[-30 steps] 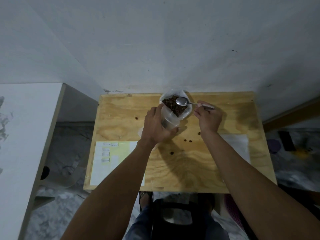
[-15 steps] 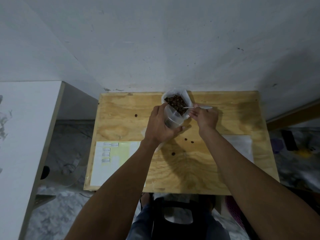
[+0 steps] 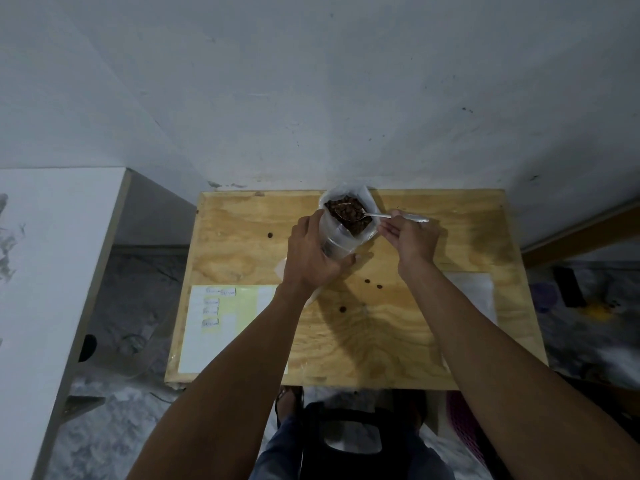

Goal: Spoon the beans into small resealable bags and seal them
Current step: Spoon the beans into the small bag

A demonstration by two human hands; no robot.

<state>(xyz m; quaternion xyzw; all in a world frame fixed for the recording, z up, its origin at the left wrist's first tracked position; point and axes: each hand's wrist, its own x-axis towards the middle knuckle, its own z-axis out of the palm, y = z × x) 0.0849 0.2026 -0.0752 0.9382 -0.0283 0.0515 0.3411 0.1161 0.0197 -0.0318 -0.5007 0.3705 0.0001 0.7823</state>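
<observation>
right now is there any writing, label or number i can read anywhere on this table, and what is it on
Nothing can be read for certain.
Small white labels on the yellow and white sheet: four carry handwriting, too small and blurred to read.
Clear bag of beans: no print visible.
Spoon: no marking visible.
White sheet on the table's right side: looks blank.

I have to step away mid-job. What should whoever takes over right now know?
Left hand grips a clear bag held beside the big bag of beans.
Right hand holds the spoon, its bowl loaded with beans over the big bag.
Stray beans lie on the table; label sheet at front left.
No sealed bag is in view.
Left: tip in, seal, repeat.
</observation>
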